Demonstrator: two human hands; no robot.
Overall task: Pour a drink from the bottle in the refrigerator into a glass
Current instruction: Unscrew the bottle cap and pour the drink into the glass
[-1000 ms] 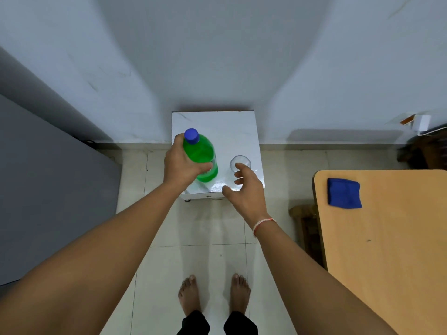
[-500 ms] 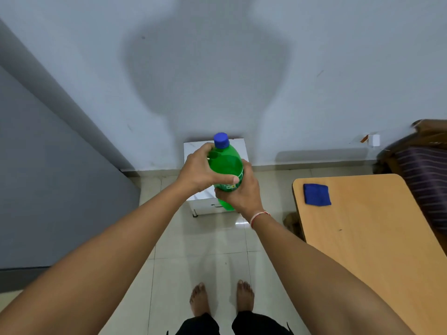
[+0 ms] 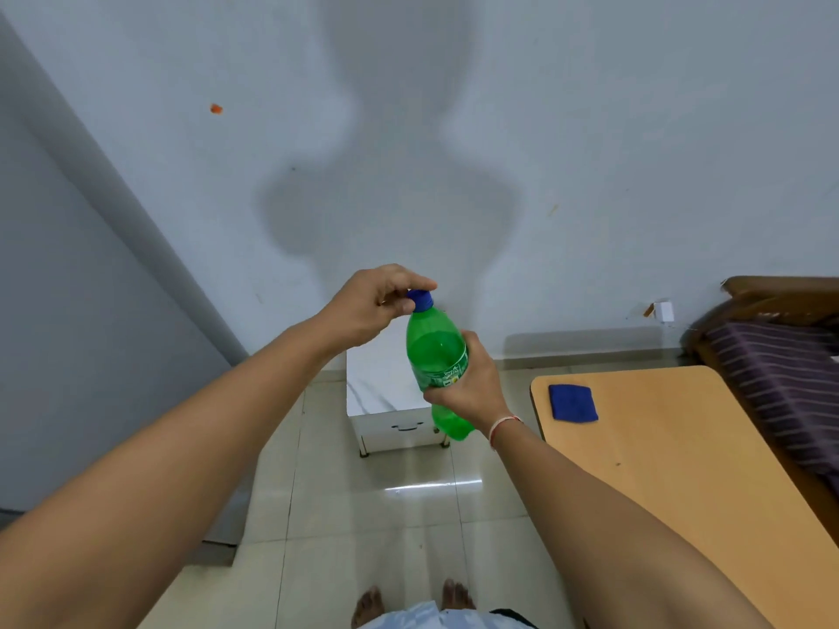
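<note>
I hold a green plastic bottle [image 3: 435,351] upright in the air in front of me, above a small white table [image 3: 377,383]. My right hand [image 3: 472,383] is wrapped around the bottle's labelled middle. My left hand [image 3: 377,306] has its thumb and fingers closed on the blue cap [image 3: 420,299]. The glass is hidden behind the bottle and my right hand.
A wooden table [image 3: 672,469] with a folded blue cloth [image 3: 573,403] stands at the right. A bed with a striped cover [image 3: 785,370] is at the far right. The grey refrigerator side [image 3: 68,311] fills the left. Tiled floor lies below, a pale wall ahead.
The bottle has been lifted off the white table. My right hand took over the body, and my left hand slid up from the body to the cap. The view tilted upward.
</note>
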